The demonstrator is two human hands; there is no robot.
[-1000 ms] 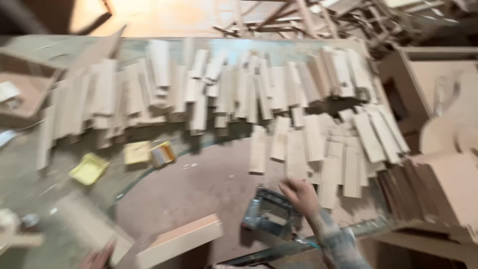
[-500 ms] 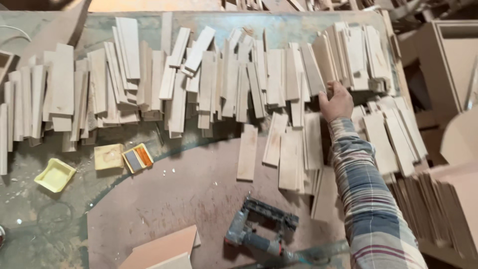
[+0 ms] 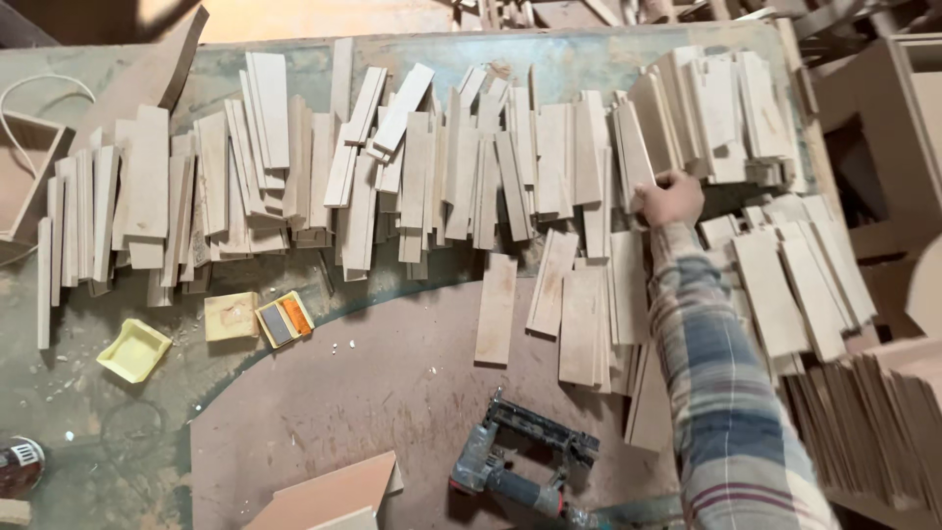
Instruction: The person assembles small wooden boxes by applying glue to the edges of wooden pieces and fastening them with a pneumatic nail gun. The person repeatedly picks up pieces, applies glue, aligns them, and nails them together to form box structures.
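1. Wooden slats (image 3: 412, 167) lie in long rows over the far half of the workbench (image 3: 88, 422), many of them overlapping each other.
2. Your right hand (image 3: 670, 198) is stretched far forward, in a checked sleeve (image 3: 721, 393), and its fingers are closed on the edge of one slat (image 3: 633, 157) that stands tilted in the stack (image 3: 706, 108) at the far right.
3. Your left hand is not in the view, so you cannot tell from here if it holds something.
4. Just beside your forearm, on the left, some loose slats (image 3: 579, 314) lie flat on a brown board (image 3: 373, 393), and one single piece (image 3: 497, 309) lies a little apart from them.
5. Near you, at the bottom of the view, a nail gun (image 3: 525, 461) rests on the same brown board.
6. On the left part of the bench you see a yellow tray (image 3: 133, 349), a yellow block (image 3: 231, 316) and a small box (image 3: 285, 319) with grey and orange parts, close to each other.
7. To the right of your arm, more slats (image 3: 805, 275) lie spread like a fan, and further stacks (image 3: 883, 412) stand on edge near the right border.
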